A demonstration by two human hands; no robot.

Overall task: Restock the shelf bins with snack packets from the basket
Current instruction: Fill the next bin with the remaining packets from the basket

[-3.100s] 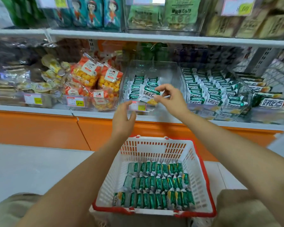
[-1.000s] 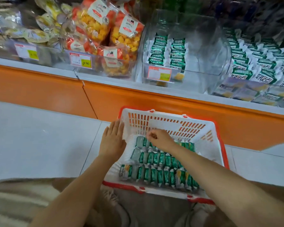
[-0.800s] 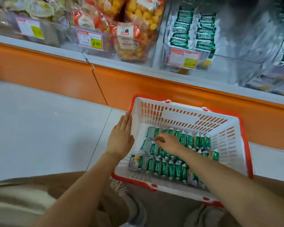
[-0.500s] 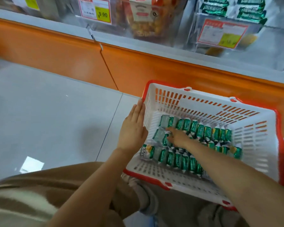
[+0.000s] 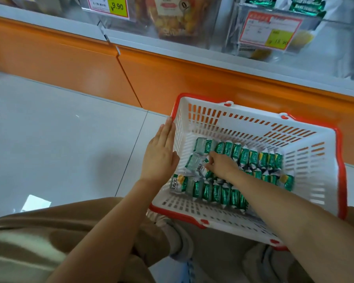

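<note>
Nearest us are the tan trousers (image 5: 59, 231) of a crouch, and both forearms reach out over them to the basket (image 5: 243, 121) on the floor tiles. We judge the step in hand to be the pick: drawing one more packet for the shelf.

The left hand (image 5: 160, 158) lies flat, fingers straight and together, pressed against the outside of the basket's left wall to steady it. The right hand (image 5: 221, 165) is down inside, fingers curled onto a loose packet (image 5: 199, 168) at the left end of the middle row. It looks like a pinch on the packet's edge, though the fingertips are partly hidden. The other snack packets (image 5: 217, 194) stand in three close rows across the basket floor, so plenty of stock remains (the job is nowhere near done, by our reckoning).

Beyond the basket comes the orange plinth (image 5: 192, 78), and above it the clear shelf bin (image 5: 233, 37) with its price label (image 5: 271, 29) — green packets show at its top edge.

The next move, as we see it, calls for a clean lift without dragging the neighbours, then a carry up and forward over the plinth into that bin — well apart from the hand now.
</note>
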